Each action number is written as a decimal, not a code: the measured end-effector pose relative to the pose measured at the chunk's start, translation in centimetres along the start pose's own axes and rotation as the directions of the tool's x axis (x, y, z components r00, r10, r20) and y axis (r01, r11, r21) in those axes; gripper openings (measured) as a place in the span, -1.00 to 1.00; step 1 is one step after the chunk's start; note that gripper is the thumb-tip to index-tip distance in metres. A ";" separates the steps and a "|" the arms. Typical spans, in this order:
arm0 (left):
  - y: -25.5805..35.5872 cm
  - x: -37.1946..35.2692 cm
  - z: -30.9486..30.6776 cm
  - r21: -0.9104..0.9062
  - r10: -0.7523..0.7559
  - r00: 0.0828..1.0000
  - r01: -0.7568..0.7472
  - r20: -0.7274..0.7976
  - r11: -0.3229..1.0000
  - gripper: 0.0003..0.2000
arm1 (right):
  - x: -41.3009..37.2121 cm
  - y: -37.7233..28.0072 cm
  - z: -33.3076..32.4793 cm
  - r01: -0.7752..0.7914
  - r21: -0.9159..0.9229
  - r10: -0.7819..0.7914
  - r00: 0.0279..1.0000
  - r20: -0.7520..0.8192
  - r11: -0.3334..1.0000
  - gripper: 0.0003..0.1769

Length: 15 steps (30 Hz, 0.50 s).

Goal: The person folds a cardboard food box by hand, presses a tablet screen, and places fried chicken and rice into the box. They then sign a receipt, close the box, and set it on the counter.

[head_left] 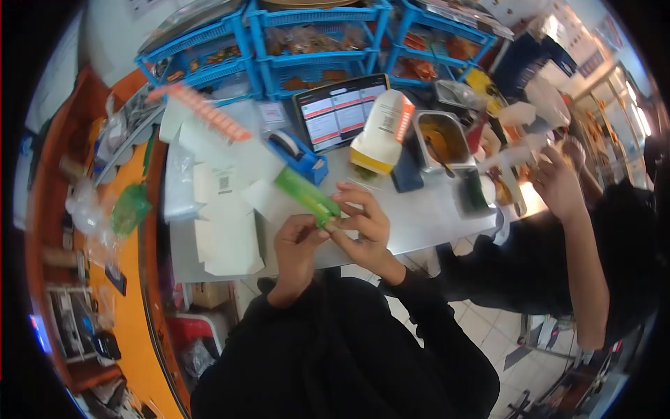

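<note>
Over the near edge of the metal table, my left hand pinches the lower end of a narrow green packet. My right hand is closed on the same end, its fingertips close to those of my left. The packet slants up and to the left, and its print is too blurred to read. Just beyond it sits a blue tape dispenser. An open yellow-and-white food carton stands past my right hand, with a dark phone beside it.
A lit tablet leans before blue shelf racks. Flat white cartons lie at left. A metal pan of sauce stands at right. There, a co-worker's arm reaches over the counter. An orange counter runs along the left.
</note>
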<state>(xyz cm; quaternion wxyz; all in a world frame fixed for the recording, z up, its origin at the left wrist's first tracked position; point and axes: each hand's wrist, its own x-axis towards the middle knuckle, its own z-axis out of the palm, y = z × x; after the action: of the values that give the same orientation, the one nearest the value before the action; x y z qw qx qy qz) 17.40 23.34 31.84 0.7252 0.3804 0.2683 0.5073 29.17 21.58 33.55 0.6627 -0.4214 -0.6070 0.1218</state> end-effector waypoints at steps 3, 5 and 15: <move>0.4 0.0 0.3 0.016 0.031 0.999 -0.031 0.006 0.999 -0.83 | 0.1 0.1 -0.8 0.009 0.072 -0.014 0.998 0.064 0.997 -0.92; 0.7 -0.1 0.5 -0.002 0.015 0.997 -0.015 0.077 1.000 -0.81 | 0.3 -0.1 -1.8 -0.014 0.013 0.011 0.978 0.208 1.000 -0.95; 0.8 0.0 1.4 0.092 -0.193 0.974 0.183 0.114 0.979 -0.79 | -2.4 -1.7 -2.3 -0.444 0.169 0.436 0.896 0.083 0.880 -0.89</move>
<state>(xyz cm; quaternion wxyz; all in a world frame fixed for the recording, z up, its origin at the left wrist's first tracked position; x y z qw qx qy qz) 18.03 23.08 33.28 0.7692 0.4127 0.2784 0.4007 30.13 18.03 33.28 0.6404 -0.4826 -0.4957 0.3335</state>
